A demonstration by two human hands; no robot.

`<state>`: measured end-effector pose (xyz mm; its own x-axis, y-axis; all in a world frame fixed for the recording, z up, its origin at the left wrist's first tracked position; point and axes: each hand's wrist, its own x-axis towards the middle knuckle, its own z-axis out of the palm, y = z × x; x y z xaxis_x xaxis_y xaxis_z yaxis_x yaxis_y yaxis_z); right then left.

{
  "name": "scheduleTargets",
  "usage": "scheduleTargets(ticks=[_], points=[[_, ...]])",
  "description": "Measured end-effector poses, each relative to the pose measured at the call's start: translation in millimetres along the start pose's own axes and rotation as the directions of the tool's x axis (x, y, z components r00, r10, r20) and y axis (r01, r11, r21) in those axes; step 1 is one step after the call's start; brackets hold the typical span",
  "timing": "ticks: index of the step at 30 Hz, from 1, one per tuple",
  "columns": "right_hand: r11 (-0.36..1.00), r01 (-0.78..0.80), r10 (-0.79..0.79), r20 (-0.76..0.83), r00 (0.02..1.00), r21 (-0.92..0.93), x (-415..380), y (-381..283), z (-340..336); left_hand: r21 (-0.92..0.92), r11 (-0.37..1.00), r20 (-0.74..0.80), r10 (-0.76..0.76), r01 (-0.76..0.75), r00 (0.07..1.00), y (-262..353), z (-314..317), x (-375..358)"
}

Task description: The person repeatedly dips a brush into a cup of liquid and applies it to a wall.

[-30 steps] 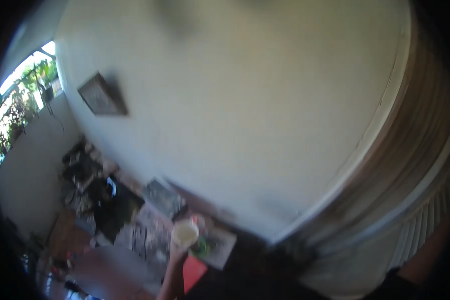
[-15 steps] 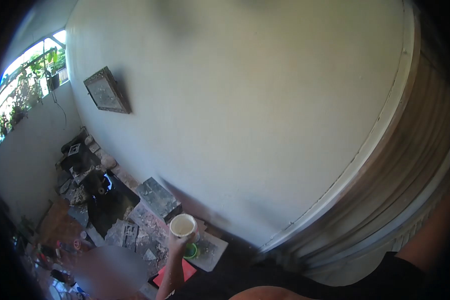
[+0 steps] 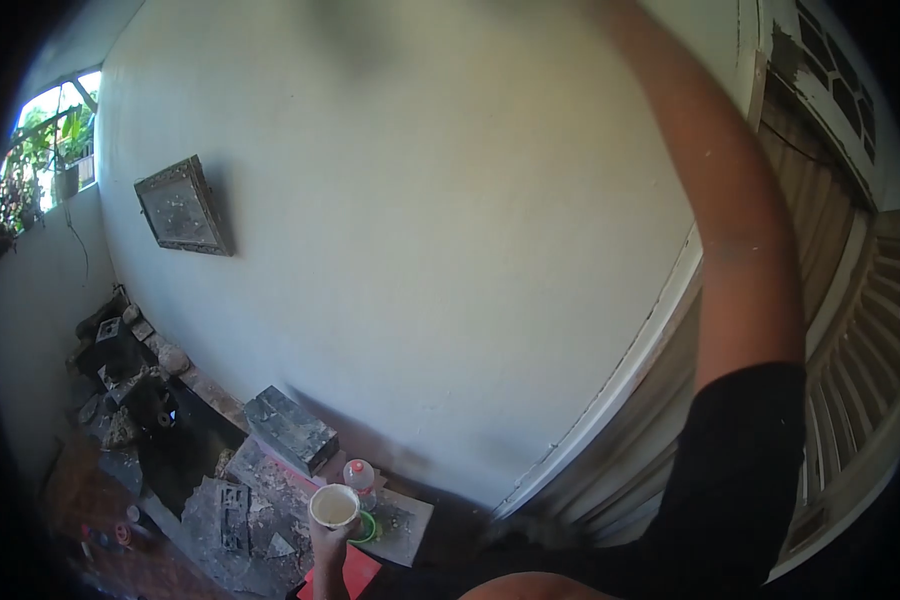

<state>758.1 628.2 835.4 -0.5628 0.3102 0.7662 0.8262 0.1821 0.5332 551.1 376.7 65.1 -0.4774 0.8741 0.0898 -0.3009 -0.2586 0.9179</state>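
Your R arm (image 3: 745, 210) is now rising across the view, up and R of the grey block (image 3: 290, 430); approx. half a sec ago it was hanging low at the R edge. Its hand is going past the top edge, so can't tell if the fingers are spreading, closing or gripping smth.

Your L hand (image 3: 328, 543) is staying low, just below/R of the block, its fingers wrapping the white cup (image 3: 334, 507). The cup is sitting approx. upright in that grip, mouth facing up; can't tell what it's holding inside. So the L is doing the carrying, prob. leaving the R free of the cup's weight, and the 2 hands are working well apart.

A bottle w/ a red cap (image 3: 360, 474) is now showing more fully, R of the block and just beside the cup; the cup was covering most of it. Smth green and round (image 3: 368, 527) is peeking out from behind the cup, below/R of the block, w/ a flat slab (image 3: 405, 530) lying past it. Smth flat & red (image 3: 355, 575) is showing further below, by your L wrist. A framed panel (image 3: 182, 210) is hanging on the wall (image 3: 420, 250), up/L of the block.
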Motion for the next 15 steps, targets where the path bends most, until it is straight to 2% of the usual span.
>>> scheduleTargets(ticks=[1, 2, 3, 4, 5, 6, 7, 9, 10, 12, 14, 15], points=[[0.992, 0.097, -0.105, 0.086, 0.991, 0.084, -14, -15, 19, 0.0, 1.0, -0.008, -0.003, 0.003, 1.0, -9, -11, -4], [0.785, 0.305, -0.342, -0.034, 0.939, 0.539, -4, -7, 88, -0.003, 1.0, -0.018, -0.005, 0.005, 1.0, -14, -16, -4], [0.35, 0.394, -0.553, -0.152, 0.819, 0.85, 7, 0, 157, -0.006, 1.0, -0.014, -0.03, 0.03, 0.999, -8, -17, -8], [0.558, 0.553, -0.659, -0.075, 0.749, 0.618, -22, -24, 146, -0.005, 0.999, -0.014, -0.033, 0.033, 0.999, -10, -21, -9], [0.629, 0.711, -0.749, 0.003, 0.662, 0.315, -52, -49, 133, -0.004, 0.999, -0.015, -0.034, 0.034, 0.999, -16, -29, -11], [0.575, 0.818, -0.818, -0.005, 0.575, 0.004, -87, -76, 98, -0.002, 0.999, -0.016, -0.036, 0.036, 0.999, -22, -37, -12], [0.642, 0.745, -0.763, 0.046, 0.645, 0.181, -100, -89, 90, 0.029, 0.995, -0.021, -0.097, 0.097, 0.995, -27, -46, -11], [0.717, 0.493, -0.643, 0.196, 0.74, 0.492, -112, -101, 78, 0.034, 0.999, -0.042, -0.04, 0.041, 0.998, -8, -40, -14], [0.763, 0.319, -0.562, 0.334, 0.757, 0.562, -107, -99, 67, 0.039, 0.999, -0.05, -0.013, 0.015, 0.999, -2, -37, -14], [0.793, -0.07, -0.396, 0.6, 0.695, 0.605, -87, -88, 46, 0.013, 0.998, 0.008, -0.066, 0.066, 0.998, -4, -43, -8], [0.838, -0.051, -0.284, 0.514, 0.809, 0.543, -56, -57, 41, 0.011, 0.998, 0.065, -0.056, 0.055, 0.996, 6, -40, 1], [0.866, -0.038, -0.223, 0.453, 0.863, 0.499, -42, -44, 30, 0.06, 0.998, 0.033, -0.033, 0.031, 0.999, -26, -57, 12]])
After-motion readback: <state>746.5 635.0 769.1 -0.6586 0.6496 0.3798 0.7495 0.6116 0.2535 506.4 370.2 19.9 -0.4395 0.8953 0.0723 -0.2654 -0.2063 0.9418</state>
